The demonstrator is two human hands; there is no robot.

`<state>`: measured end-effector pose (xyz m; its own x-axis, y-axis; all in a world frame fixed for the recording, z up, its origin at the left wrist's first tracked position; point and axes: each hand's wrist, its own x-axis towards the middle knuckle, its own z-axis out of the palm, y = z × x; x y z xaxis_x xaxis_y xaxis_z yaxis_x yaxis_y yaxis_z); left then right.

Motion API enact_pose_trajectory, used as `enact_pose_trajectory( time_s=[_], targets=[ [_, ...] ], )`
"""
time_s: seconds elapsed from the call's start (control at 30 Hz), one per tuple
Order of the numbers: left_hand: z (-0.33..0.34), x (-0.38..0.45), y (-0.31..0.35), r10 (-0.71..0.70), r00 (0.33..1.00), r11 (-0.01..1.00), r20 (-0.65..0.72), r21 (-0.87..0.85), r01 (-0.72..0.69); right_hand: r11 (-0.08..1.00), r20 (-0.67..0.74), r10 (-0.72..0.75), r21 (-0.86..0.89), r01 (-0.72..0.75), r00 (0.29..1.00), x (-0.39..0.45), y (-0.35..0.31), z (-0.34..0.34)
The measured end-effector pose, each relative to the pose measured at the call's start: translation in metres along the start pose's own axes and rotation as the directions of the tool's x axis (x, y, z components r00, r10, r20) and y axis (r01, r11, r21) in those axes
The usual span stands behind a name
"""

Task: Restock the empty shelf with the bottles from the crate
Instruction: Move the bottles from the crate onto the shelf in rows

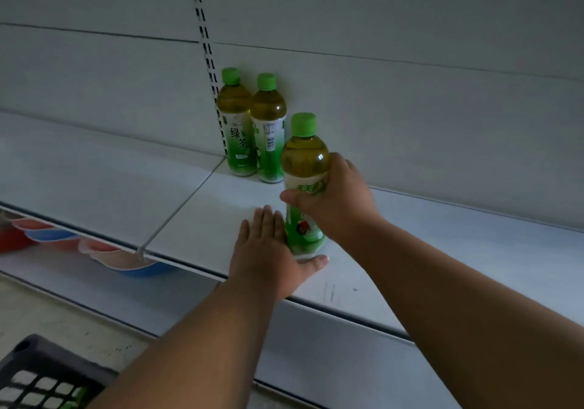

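Two green-capped tea bottles [236, 124] [269, 130] stand side by side at the back of the white shelf [202, 212], against the rear panel. A third green tea bottle [305, 168] stands upright nearer the shelf's front. My right hand [341, 200] grips it round the middle label from the right. My left hand [268, 257] lies flat on the shelf with straight fingers, touching the bottle's base from the left, thumb stretched in front of it. A corner of the dark plastic crate [41, 377] shows at the bottom left.
A slotted upright rail [205, 45] runs down the back panel beside the rear bottles. On the lower shelf at left lie red and blue plastic bowls [132, 263]. The shelf's front lip [347, 310] crosses under my forearms.
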<state>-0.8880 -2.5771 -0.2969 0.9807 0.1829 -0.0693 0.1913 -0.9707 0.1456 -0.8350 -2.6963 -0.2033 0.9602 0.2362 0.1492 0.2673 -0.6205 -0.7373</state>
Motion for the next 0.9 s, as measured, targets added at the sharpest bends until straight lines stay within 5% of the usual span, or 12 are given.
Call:
enact_pose_trajectory(
  time_s=[0.17, 0.43, 0.67, 0.9],
  targets=[
    [0.009, 0.002, -0.002, -0.006, 0.996, 1.0, -0.09, 0.007, 0.006, 1.0, -0.047, 0.003, 0.023, -0.002, 0.999, 0.045, 0.004, 0.011],
    [0.01, 0.002, -0.003, -0.002, 0.998, 1.0, -0.055, 0.008, 0.003, 0.999, -0.108, 0.006, -0.043, -0.01, 0.994, 0.105, 0.006, 0.023],
    [0.007, 0.001, -0.004, 0.001, 0.999, 1.0, -0.035, 0.01, -0.001, 0.988, -0.128, 0.001, -0.151, -0.02, 0.992, 0.12, 0.004, 0.021],
    [0.005, -0.001, -0.002, -0.004, 0.999, 1.0, -0.035, -0.01, 0.004, 0.992, -0.094, 0.094, -0.08, -0.102, 0.991, 0.11, 0.003, 0.019]
  ],
)
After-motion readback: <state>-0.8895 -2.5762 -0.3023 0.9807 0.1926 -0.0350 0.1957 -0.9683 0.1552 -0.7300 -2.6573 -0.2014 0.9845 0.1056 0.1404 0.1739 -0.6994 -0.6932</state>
